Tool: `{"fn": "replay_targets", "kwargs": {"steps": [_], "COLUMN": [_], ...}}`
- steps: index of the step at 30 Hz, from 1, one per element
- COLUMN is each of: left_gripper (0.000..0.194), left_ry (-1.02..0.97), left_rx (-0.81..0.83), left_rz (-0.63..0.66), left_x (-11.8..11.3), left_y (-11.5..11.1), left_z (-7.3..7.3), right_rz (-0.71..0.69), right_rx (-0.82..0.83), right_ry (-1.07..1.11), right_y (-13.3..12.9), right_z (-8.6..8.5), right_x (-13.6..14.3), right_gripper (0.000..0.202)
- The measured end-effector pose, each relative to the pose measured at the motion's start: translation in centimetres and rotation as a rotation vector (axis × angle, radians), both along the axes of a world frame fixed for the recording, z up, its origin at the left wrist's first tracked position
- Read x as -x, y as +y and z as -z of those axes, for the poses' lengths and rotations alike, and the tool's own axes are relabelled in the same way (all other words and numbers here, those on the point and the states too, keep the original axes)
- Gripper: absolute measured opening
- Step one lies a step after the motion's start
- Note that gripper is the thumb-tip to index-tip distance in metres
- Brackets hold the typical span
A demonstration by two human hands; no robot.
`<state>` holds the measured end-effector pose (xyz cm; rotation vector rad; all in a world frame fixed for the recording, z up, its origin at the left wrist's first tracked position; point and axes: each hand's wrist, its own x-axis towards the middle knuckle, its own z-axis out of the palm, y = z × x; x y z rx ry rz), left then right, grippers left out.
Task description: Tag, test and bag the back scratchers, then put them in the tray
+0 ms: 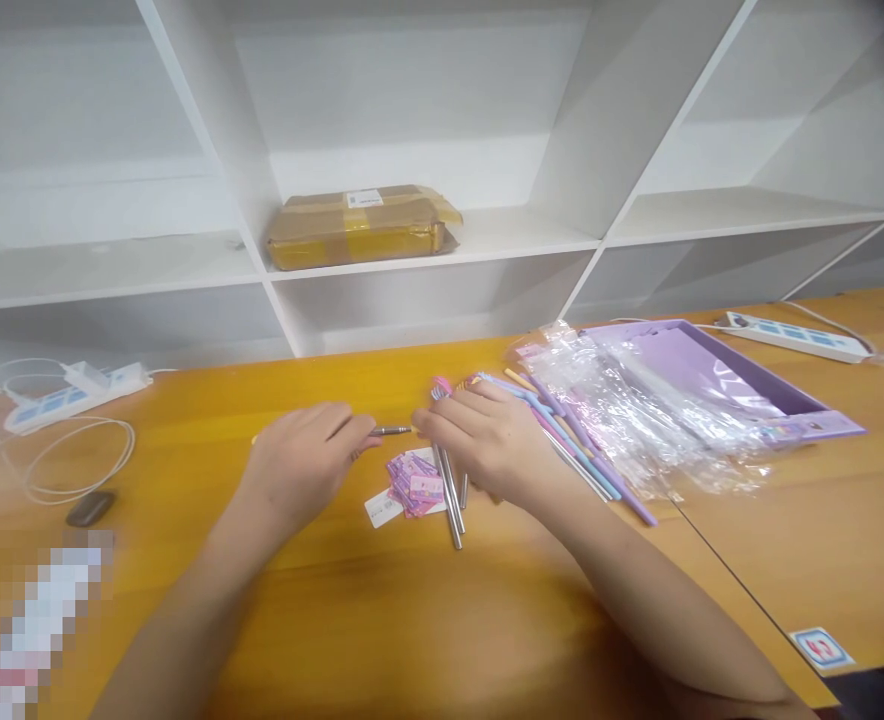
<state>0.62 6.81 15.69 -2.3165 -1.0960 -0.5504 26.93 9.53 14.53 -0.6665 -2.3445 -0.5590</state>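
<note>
My left hand (303, 465) is closed around a slim pen-like stick (391, 431), whose silver and dark end pokes out to the right of the fingers. A small pale tip shows at the far left side of that hand. My right hand (487, 440) is closed with its fingertips at the right end of the stick; what they pinch is mostly hidden. Below the right hand lie several silver tubes (453, 505), with pink and striped ends visible above it. Small printed pink and purple cards (416, 485) lie on the table between the hands.
Pastel sticks (611, 480) lie right of my right hand. Crinkled clear plastic bags (637, 410) partly cover a purple tray (749, 370). Power strips (78, 395) with cables stand on both sides. A taped cardboard parcel (359, 228) rests on the white shelf (517, 240) behind.
</note>
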Motion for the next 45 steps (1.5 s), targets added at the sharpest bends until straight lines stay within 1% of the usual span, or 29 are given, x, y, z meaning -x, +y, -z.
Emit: {"fn": "replay_targets", "kwargs": {"steps": [2, 4, 5, 6, 8, 9, 10, 12, 13, 15, 18, 21, 23, 25, 28, 30, 32, 34, 37, 42, 45], "left_gripper": [0.029, 0.027, 0.03, 0.037, 0.053, 0.058, 0.062, 0.064, 0.064, 0.06, 0.046, 0.034, 0.034, 0.038, 0.044, 0.043, 0.039, 0.032, 0.027, 0.032, 0.034], "left_ry": [0.006, -0.018, -0.053, -0.098, -0.191, -0.221, -0.245, -0.269, -0.273, -0.272, -0.279, -0.301, -0.322, -0.345, -0.368, -0.376, -0.395, -0.436, -0.475, -0.507, -0.513], "left_rx": [-0.011, -0.006, 0.003, 0.005, 0.008, 0.023, 0.033, 0.047, 0.047, 0.047, 0.024, -0.032, -0.055, -0.068, -0.1, -0.12, -0.119, -0.114, -0.097, -0.122, -0.094], "left_rz": [-0.049, -0.09, -0.137, -0.21, -0.402, -0.462, -0.508, -0.539, -0.538, -0.527, -0.542, -0.59, -0.637, -0.681, -0.684, -0.678, -0.715, -0.786, -0.854, -0.875, -0.867], "left_x": [2.2, 5.7, 7.6, 9.6, 12.8, 13.8, 14.5, 14.7, 14.5, 13.8, 12.8, 11.9, 11.4, 11.1, 11.1, 11.4, 11.7, 11.9, 12.3, 12.6, 12.5], "left_y": [0.7, 1.6, 2.1, 2.6, 3.3, 3.5, 3.7, 3.8, 3.8, 3.7, 3.5, 3.0, 2.7, 2.5, 2.3, 2.2, 2.1, 2.0, 2.2, 2.3, 2.0], "left_z": [-0.3, -0.9, -1.2, -1.5, -2.0, -2.1, -2.1, -2.1, -2.1, -2.2, -2.8, -3.5, -3.7, -3.8, -3.8, -4.0, -4.3, -4.5, -4.5, -4.4, -4.5], "right_rz": [0.003, 0.05, 0.103, 0.174, 0.341, 0.417, 0.495, 0.589, 0.607, 0.59, 0.54, 0.555, 0.597, 0.643, 0.698, 0.726, 0.767, 0.817, 0.871, 0.901, 0.89], "right_rx": [0.016, 0.023, 0.016, -0.011, -0.096, -0.183, -0.195, -0.223, -0.208, -0.148, -0.031, 0.008, 0.012, -0.008, -0.058, -0.103, -0.121, -0.09, -0.053, -0.07, -0.078], "right_ry": [0.008, 0.06, 0.111, 0.171, 0.287, 0.368, 0.375, 0.405, 0.41, 0.431, 0.437, 0.447, 0.459, 0.485, 0.528, 0.554, 0.573, 0.575, 0.577, 0.601, 0.616], "right_y": [1.3, 3.1, 4.1, 5.1, 6.7, 7.3, 7.7, 8.3, 8.4, 8.4, 8.1, 7.6, 7.3, 7.1, 6.7, 6.6, 6.5, 6.4, 6.4, 6.6, 6.5], "right_z": [-0.1, -0.2, -0.2, -0.3, -0.2, 0.0, 0.1, 0.6, 0.8, 1.0, 0.7, -0.1, -0.6, -1.1, -1.6, -1.8, -1.8, -1.9, -2.0, -2.1, -2.1], "right_x": [-2.0, -5.8, -8.2, -10.9, -16.2, -18.5, -20.4, -22.6, -23.0, -22.9, -21.4, -20.0, -19.4, -18.9, -18.8, -18.9, -19.0, -18.8, -18.5, -18.9, -19.3], "right_gripper": [0.021, 0.019, 0.019, 0.021, 0.03, 0.036, 0.04, 0.042, 0.041, 0.036, 0.026, 0.023, 0.022, 0.021, 0.022, 0.03, 0.042, 0.047, 0.046, 0.046, 0.045]}}
